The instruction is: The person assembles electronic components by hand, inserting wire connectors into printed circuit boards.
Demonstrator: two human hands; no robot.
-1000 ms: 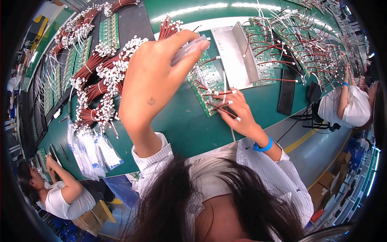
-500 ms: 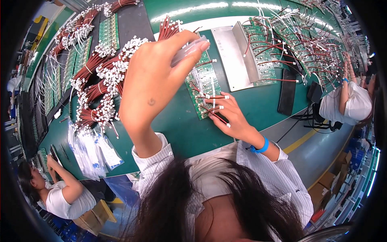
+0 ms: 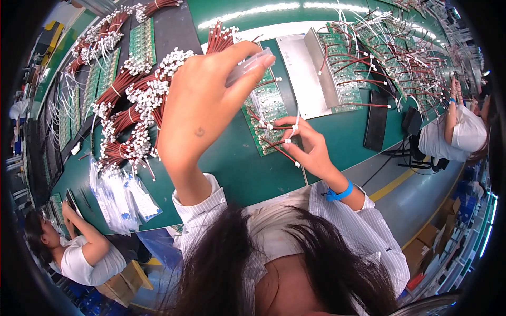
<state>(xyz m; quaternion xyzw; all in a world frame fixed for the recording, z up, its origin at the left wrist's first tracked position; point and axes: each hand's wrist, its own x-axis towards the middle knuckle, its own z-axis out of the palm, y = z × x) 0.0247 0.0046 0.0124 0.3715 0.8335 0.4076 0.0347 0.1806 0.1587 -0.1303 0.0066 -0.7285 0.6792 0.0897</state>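
My left hand (image 3: 203, 102) is raised over the far left part of a green circuit board (image 3: 269, 108), its thumb and fingers closed on a clear plastic bag (image 3: 246, 67). My right hand (image 3: 311, 147) is at the board's near right corner, thumb and index finger pinched together. Out of that pinch a thin white strip (image 3: 298, 118), like a cable tie, sticks up; its exact kind is hard to make out. Brown-red wires with white connectors (image 3: 284, 145) run off the board's near end, beside my right fingers. Part of the board is hidden under my left hand.
Bundles of brown wires with white connectors (image 3: 134, 108) lie to the left, clear plastic packets (image 3: 124, 197) nearer. A bent metal plate (image 3: 308, 79) stands right of the board, with more wired boards (image 3: 345, 95) and a black bar (image 3: 375, 124) beyond. Co-workers sit at both sides.
My right hand has drawn back slightly to the right from the board, with its fingers now pinched and the white strip upright at them. The left hand has barely moved.
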